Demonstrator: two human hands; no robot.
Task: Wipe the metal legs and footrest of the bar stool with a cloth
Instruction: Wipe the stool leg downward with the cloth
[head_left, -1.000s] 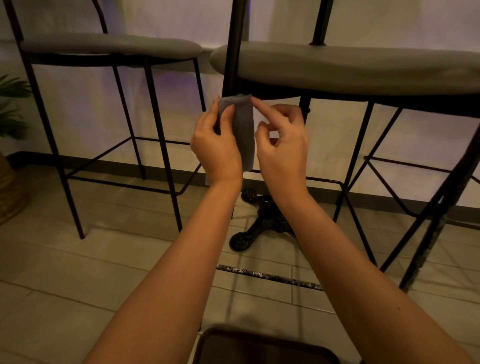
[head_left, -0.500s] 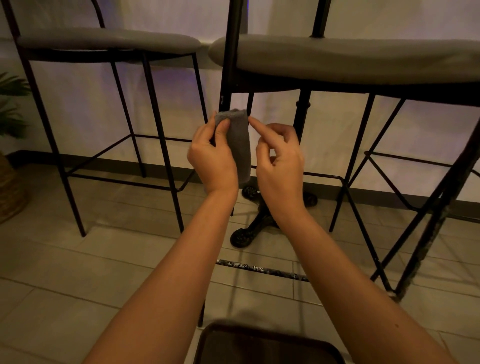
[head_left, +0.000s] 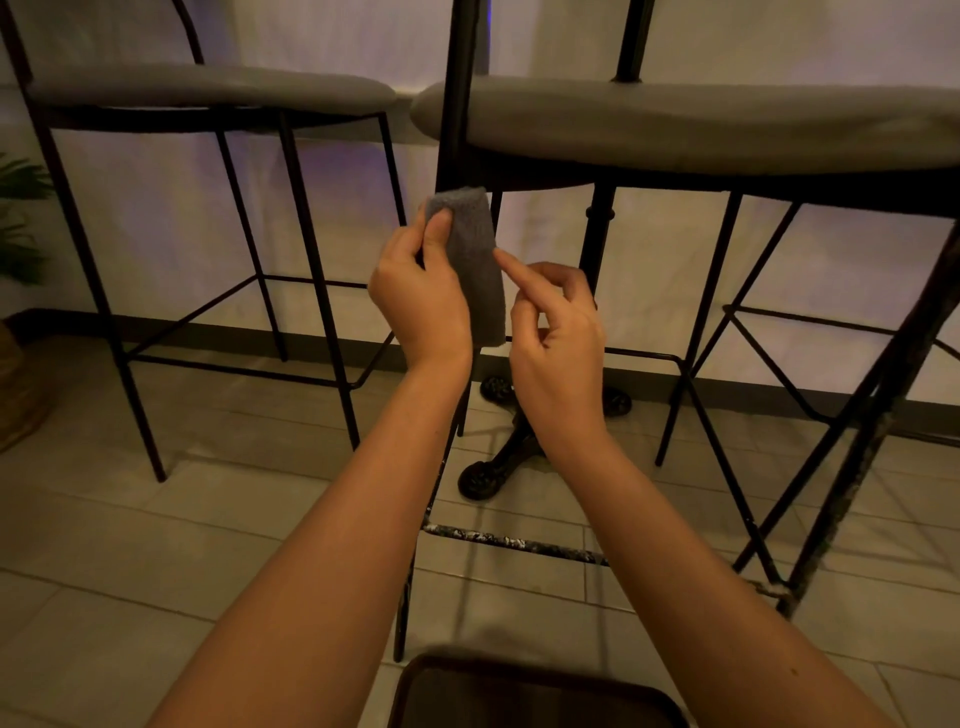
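A bar stool with a grey seat (head_left: 701, 124) and black metal frame stands right in front of me. Its front left leg (head_left: 457, 104) runs down behind my hands, and its paint-flecked footrest (head_left: 519, 543) crosses low between my forearms. My left hand (head_left: 421, 301) grips a folded grey cloth (head_left: 475, 260), wrapped against that leg just under the seat. My right hand (head_left: 558, 332) is beside the cloth, its index fingertip touching the cloth's right edge, the other fingers curled. The right front leg (head_left: 878, 415) slants down at the far right.
A second, matching stool (head_left: 208, 88) stands to the left. A black cast-iron table base (head_left: 498, 462) sits on the tiled floor behind the stool. A plant in a basket (head_left: 15, 364) is at the left edge. A dark flat object (head_left: 535, 696) lies at the bottom edge.
Both hands and the cloth have slid a little down the leg from just under the seat. The right index finger now touches lower on the cloth's edge.
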